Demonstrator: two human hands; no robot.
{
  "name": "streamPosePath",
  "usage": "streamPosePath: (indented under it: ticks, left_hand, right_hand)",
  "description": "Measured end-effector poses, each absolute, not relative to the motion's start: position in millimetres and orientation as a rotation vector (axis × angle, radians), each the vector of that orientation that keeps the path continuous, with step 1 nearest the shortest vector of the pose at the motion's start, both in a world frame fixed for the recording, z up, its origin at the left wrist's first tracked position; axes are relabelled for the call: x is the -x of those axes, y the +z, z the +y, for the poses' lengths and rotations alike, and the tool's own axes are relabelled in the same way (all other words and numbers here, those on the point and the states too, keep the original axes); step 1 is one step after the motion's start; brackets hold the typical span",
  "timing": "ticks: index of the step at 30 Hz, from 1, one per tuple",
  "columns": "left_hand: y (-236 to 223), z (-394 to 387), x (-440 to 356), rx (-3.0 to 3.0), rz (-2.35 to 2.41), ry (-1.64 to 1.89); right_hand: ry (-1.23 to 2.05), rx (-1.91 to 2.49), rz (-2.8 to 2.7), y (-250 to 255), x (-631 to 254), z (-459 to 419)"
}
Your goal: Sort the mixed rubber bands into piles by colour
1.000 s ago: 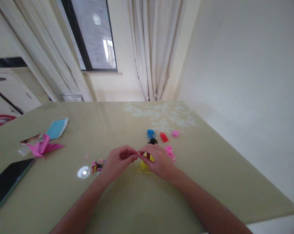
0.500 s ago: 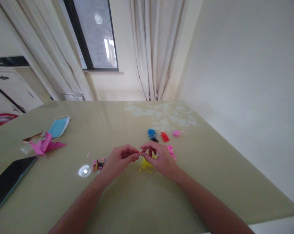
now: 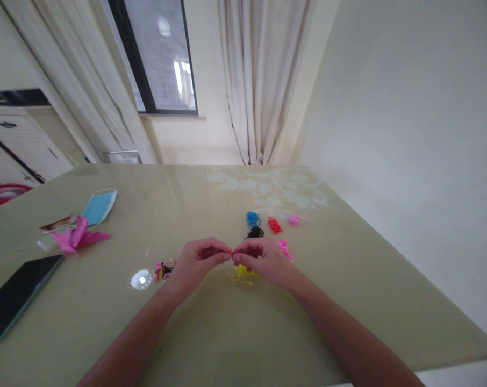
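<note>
My left hand (image 3: 200,263) and my right hand (image 3: 267,260) meet fingertip to fingertip above the table. Between both pinches is a tiny red rubber band (image 3: 231,254), mostly covered by the fingers. Under my right hand lies a loose pile of yellow rubber bands (image 3: 243,275), partly hidden. Just beyond it are piles of black bands (image 3: 255,232), blue bands (image 3: 253,219) and red bands (image 3: 274,225). Pink bands (image 3: 284,249) lie right of that hand. Beside my left wrist sits a mixed-colour heap of bands (image 3: 163,270), partly covered by the hand.
A small shiny round piece (image 3: 141,279) lies left of the mixed heap. Farther left are a black phone (image 3: 18,295), a pink folded paper shape (image 3: 78,236) and a blue face mask (image 3: 99,208). A pink clump (image 3: 294,220) lies at the back right. A wall borders the table (image 3: 348,301) on the right.
My right hand's fingers have closed in, bringing its fingertips against my left hand's, so less of the red band shows. More of the black pile is visible. The view has shifted slightly.
</note>
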State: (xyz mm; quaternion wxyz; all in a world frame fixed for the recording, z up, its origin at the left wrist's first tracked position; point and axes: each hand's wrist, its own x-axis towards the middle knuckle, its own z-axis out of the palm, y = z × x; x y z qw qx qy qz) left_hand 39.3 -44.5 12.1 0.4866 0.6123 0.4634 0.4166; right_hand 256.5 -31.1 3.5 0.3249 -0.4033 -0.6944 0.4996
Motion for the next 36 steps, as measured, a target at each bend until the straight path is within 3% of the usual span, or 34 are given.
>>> streamPosePath:
  ticks: [5,36]
  left_hand:
    - [15,-46,-40,-1.482,1.136,1.005]
    - [12,-49,-44,-1.437,1.064,1.058]
  right_hand:
    - [1.444,1.018,-1.731,-1,-257,-30]
    - [1.078,1.079,-1.834,4,-253,-34]
